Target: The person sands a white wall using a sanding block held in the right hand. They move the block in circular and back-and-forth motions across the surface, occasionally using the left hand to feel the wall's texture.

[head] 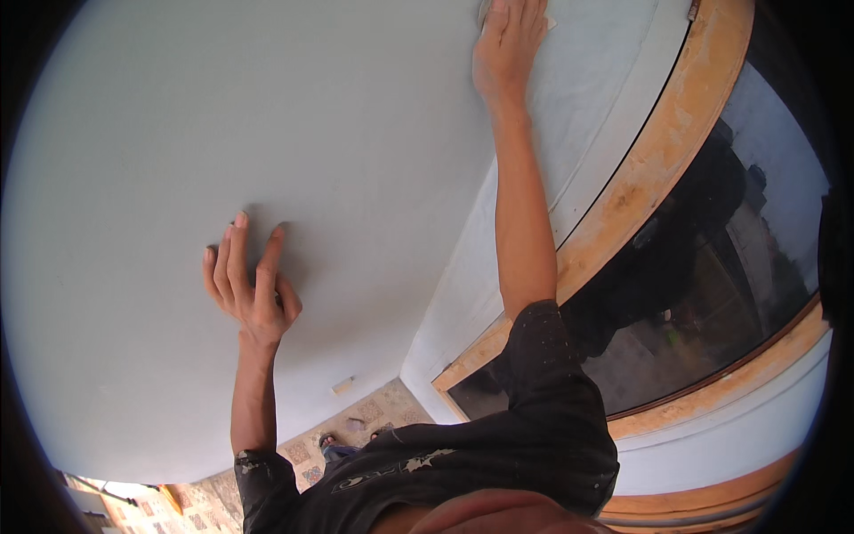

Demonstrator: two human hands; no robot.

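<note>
A smooth pale grey-white wall (347, 133) rises before me. My left hand (257, 287) rests its fingertips against it, fingers bent and spread, holding nothing. Higher up and to the right, my right hand (508, 50) lies flat on a thin pale piece (551, 24), possibly sandpaper or a pad, pressed to the wall close to the inner corner. Only small edges of that piece show beside the fingers. The top of the frame cuts off the right fingertips.
Along the right runs a wooden window frame (624, 200) with worn, patchy finish around dark reflective glass (694, 267). A small outlet-like plate (342, 386) sits low on the wall. Below is a patterned tile floor (297, 454). A yellow object (171, 499) lies at lower left.
</note>
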